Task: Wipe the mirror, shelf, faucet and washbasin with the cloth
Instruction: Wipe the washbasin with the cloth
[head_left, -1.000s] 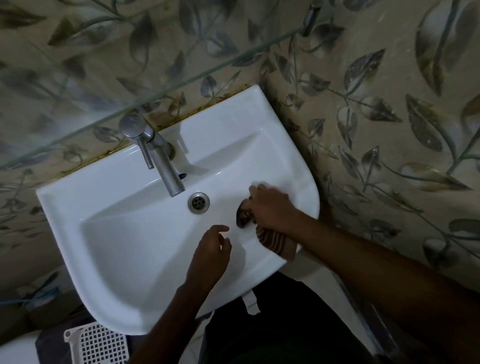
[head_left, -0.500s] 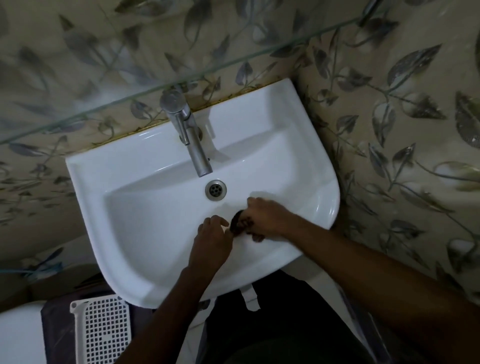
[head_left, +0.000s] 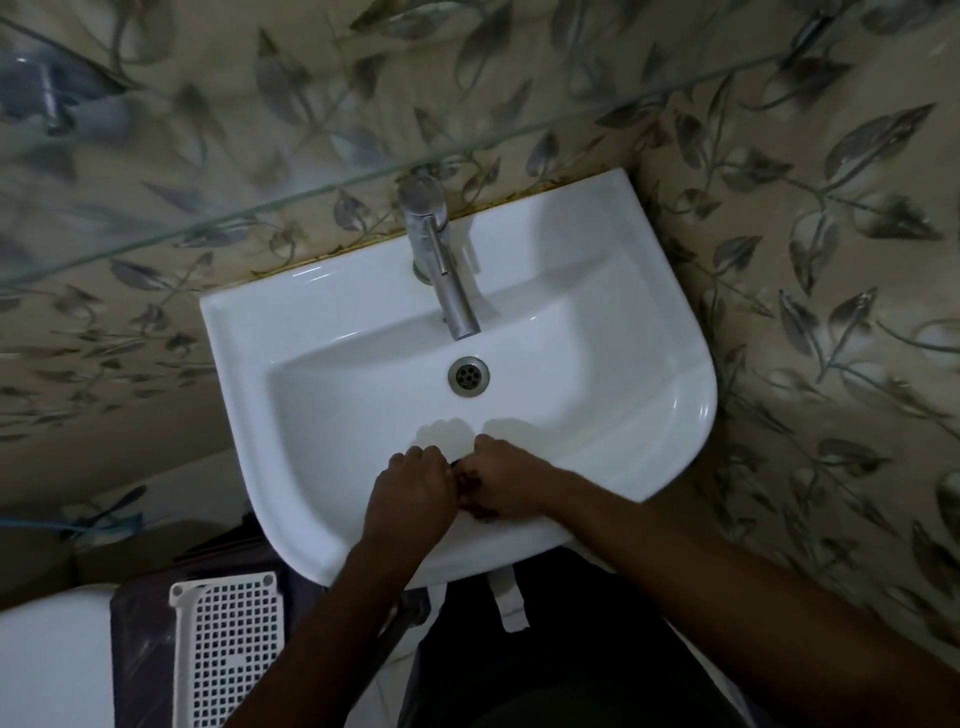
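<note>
A white washbasin (head_left: 332, 332) fills the middle of the head view, with a steel faucet (head_left: 441, 265) at its back and a drain (head_left: 468, 376) below the spout. A dark brown cloth (head_left: 470, 493) is bunched at the basin's near inner wall. My right hand (head_left: 511, 480) grips the cloth, which mostly hides under it. My left hand (head_left: 410, 491) is right beside it, fingers curled against the cloth's left end. A glass shelf (head_left: 311, 192) runs across above the faucet. No mirror shows.
Leaf-patterned wall tiles (head_left: 810, 270) close in behind and on the right. A white perforated basket (head_left: 228, 644) stands on the floor at lower left beside a white fixture (head_left: 52, 660). Dark trousers with a white drawstring (head_left: 506, 603) sit under the basin's front edge.
My left hand has closed in on the cloth and now touches it beside my right hand. The cloth has gone from hanging out to bunched and nearly hidden. The view has shifted, putting the basin more central.
</note>
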